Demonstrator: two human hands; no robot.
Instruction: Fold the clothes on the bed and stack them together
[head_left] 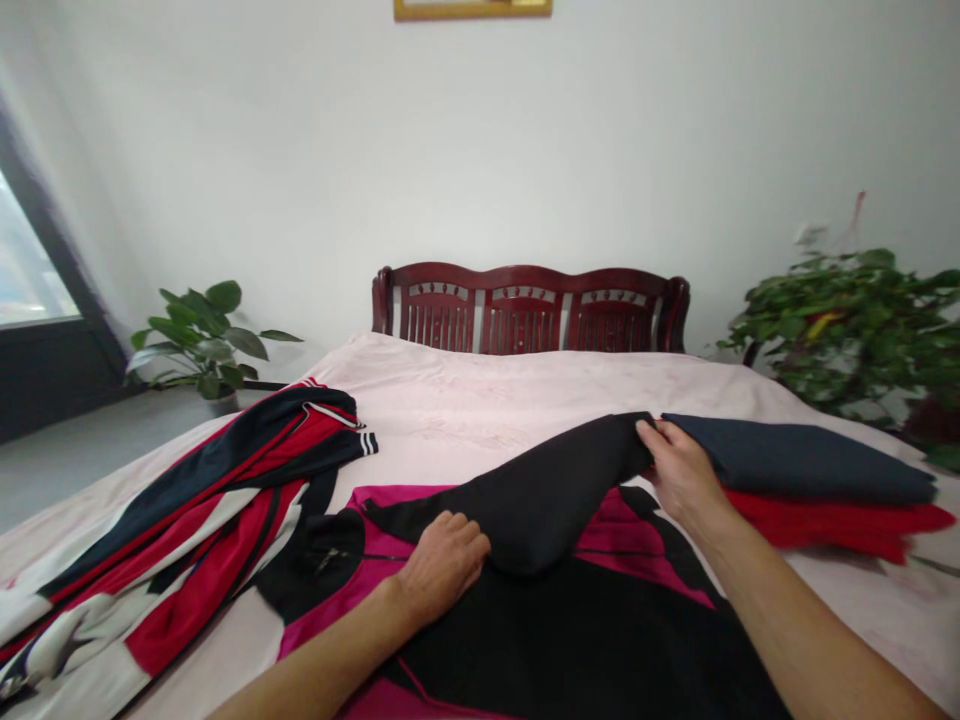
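Note:
A black and magenta jacket (600, 630) lies spread on the bed, its collar toward the left. My right hand (679, 470) pinches the end of its black sleeve (536, 490) and lifts it, so that the sleeve is folded over the jacket body. My left hand (446, 565) rests on the jacket beside the sleeve, fingers curled together against the black cloth; its fingertips are partly hidden. Just beyond my right hand is a folded stack with a dark navy garment (802, 460) on top of red cloth (832, 525).
A heap of red, navy and white striped clothes (247, 490) lies on the left. A pale pink sheet (480, 400) covers the bed. Behind it stands a dark red wooden headboard (517, 310), with leafy plants (206, 335) at the left and more foliage (862, 330) at the right.

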